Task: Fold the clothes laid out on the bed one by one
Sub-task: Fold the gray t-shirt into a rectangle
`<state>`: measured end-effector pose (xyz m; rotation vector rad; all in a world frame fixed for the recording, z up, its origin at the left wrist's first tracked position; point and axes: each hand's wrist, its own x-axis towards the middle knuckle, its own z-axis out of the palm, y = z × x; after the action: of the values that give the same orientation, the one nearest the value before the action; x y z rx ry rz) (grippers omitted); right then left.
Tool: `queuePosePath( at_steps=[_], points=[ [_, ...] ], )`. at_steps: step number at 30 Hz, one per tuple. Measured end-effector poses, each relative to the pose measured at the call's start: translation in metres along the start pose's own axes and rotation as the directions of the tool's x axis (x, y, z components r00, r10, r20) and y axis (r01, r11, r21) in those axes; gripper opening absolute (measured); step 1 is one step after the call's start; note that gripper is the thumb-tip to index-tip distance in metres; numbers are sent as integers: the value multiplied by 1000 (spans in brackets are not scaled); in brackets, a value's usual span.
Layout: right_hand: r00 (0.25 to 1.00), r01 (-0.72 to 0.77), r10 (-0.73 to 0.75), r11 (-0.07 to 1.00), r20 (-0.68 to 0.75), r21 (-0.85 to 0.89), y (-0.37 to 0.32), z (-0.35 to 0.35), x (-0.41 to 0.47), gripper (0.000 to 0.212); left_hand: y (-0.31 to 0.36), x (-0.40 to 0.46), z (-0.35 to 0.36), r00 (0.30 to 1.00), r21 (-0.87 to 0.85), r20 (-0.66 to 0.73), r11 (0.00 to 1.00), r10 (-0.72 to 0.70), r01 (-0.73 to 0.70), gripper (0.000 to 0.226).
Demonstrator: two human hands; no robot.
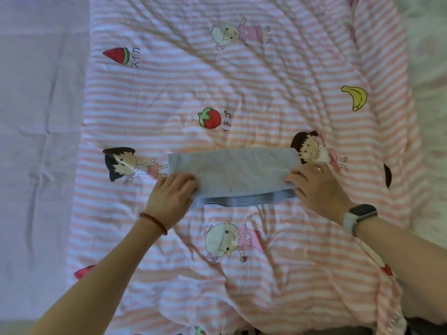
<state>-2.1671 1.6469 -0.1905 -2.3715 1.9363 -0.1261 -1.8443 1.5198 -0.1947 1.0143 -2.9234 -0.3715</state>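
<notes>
Hands grip a grey garment (232,175) lying just below the strawberry print (210,118) on the striped quilt (266,81): left hand (170,198) pinches its left end, right hand (316,187) its right end. Folding well probably means moving both ends evenly, edges aligned.

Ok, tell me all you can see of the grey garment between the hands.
The grey garment is a soft, slightly creased knit-looking cloth, folded into a wide flat band lying across the pink-striped quilt. A darker grey band runs along its near edge. The left hand grips its left end and the right hand its right end, fingers curled over the near corners. What kind of garment it is cannot be told.
</notes>
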Motion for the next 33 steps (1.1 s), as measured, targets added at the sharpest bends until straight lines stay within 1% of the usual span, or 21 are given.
queuePosePath(
  at_steps=[1, 3, 4, 5, 6, 7, 8, 10, 12, 15, 17, 19, 22, 24, 26, 27, 28, 30, 31, 32, 33],
  points=[
    [1000, -10, 10, 1000, 18, 0, -4, 7, -8, 20, 3, -11, 9, 998, 3, 56, 1000, -25, 25, 20],
    [997, -47, 47, 999, 53, 2, -11, 18, -19, 26, 8, -27, 22, 973, -13, 188, 990, -133, 138, 36],
    [995, -80, 80, 997, 64, 6, -15, 21, -23, 24, 10, -32, 25, 958, -38, 218, 979, -188, 201, 38],
    [992, -116, 115, 993, 51, 8, -18, 21, -24, 17, 12, -33, 26, 952, -68, 200, 966, -231, 249, 33],
    [987, -159, 158, 987, 21, 16, -21, 22, -24, 14, 14, -32, 25, 953, -87, 149, 956, -264, 279, 27],
    [979, -203, 204, 978, -4, 35, -26, 22, -21, 21, 16, -28, 25, 956, -91, 73, 953, -283, 289, 24],
    [973, -231, 232, 972, -14, 53, -31, 22, -15, 28, 21, -21, 25, 956, -83, 9, 953, -293, 292, 26],
    [968, -250, 252, 965, -13, 76, -44, 26, 4, 37, 33, -1, 26, 953, -66, -38, 952, -300, 298, 37],
    [962, -273, 269, 958, 53, 90, -59, 35, 28, 44, 45, 18, 34, 963, -49, -7, 962, -269, 268, 45],
    [939, -317, 299, 944, 171, 92, -66, 55, 59, 48, 48, 44, 56, 959, -11, 112, 965, -259, 262, 57],
    [914, -343, 329, 939, 236, 18, -57, 74, 67, 52, 33, 53, 77, 932, 28, 146, 944, -330, 330, 59],
    [884, -375, 374, 926, 279, -53, -41, 90, 64, 55, 15, 54, 96, 897, 38, 144, 908, -417, 416, 58],
    [851, -427, 428, 901, 303, -75, -22, 101, 52, 53, 0, 43, 105, 871, 19, 124, 879, -475, 477, 62],
    [788, -530, 529, 843, 315, -92, -13, 102, 42, 53, -2, 37, 105, 861, -4, 133, 868, -492, 497, 65],
    [683, -658, 643, 747, 347, -89, -4, 99, 28, 54, -1, 38, 101, 850, -5, 159, 860, -503, 510, 67],
    [651, -694, 669, 716, 357, -76, 0, 95, 21, 55, 1, 39, 98, 843, 3, 171, 856, -510, 517, 67],
    [647, -706, 676, 706, 352, -56, 3, 90, 15, 55, 4, 40, 94, 833, 8, 176, 847, -524, 531, 67],
    [668, -726, 694, 687, 268, 32, 5, 79, 6, 55, 15, 40, 87, 828, -6, 137, 835, -544, 550, 67],
    [656, -752, 728, 652, 200, 91, 5, 75, 4, 53, 24, 39, 84, 847, -26, 100, 850, -522, 526, 66],
    [624, -781, 769, 605, 138, 154, 3, 73, 4, 46, 34, 38, 83, 875, -51, 68, 874, -480, 484, 65],
    [579, -807, 807, 548, 114, 221, 2, 71, 6, 39, 46, 37, 84, 901, -71, 49, 898, -431, 433, 63]
  ],
)
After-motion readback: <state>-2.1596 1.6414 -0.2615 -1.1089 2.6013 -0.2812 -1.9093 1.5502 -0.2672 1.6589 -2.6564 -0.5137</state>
